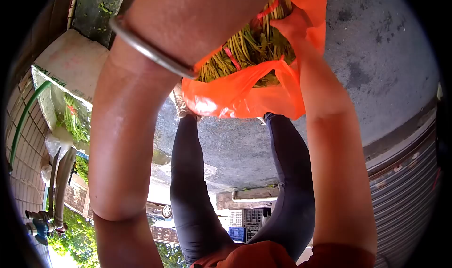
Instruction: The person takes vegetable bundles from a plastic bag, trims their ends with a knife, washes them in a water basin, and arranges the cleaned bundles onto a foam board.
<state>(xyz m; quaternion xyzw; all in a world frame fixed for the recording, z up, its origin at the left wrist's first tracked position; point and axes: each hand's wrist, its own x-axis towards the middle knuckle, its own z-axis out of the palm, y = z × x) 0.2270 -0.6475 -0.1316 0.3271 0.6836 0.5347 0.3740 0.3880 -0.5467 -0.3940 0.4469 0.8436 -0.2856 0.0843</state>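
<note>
Right, biggest first: I've got rough grey concrete ground, stained dark in patches, with a ribbed roller shutter along the right edge. Two arms come up from the bottom, either side of smooth dark trousers. Next is the orange bag, thin glossy plastic, creased and slack, at top centre just beyond the shoes. Its mouth faces up at my camera; visible spread runs diagonally, lower left to upper right. A white block-shaped box sits off to the left. Inside the bag I see tied bundles of thin, stringy green-yellow stems with some leaf. Stems by the right hand run near lengthwise, away from the wearer; those to the left slant. That hand is at the bag's right side, fingers against the stems; can't tell how tightly it's closed or what it has hold of. Left arm exits at the top, fingers off frame, grip unreadable. Smallest: a rounded silver bangle on that arm and flat red ties round the stems.
</note>
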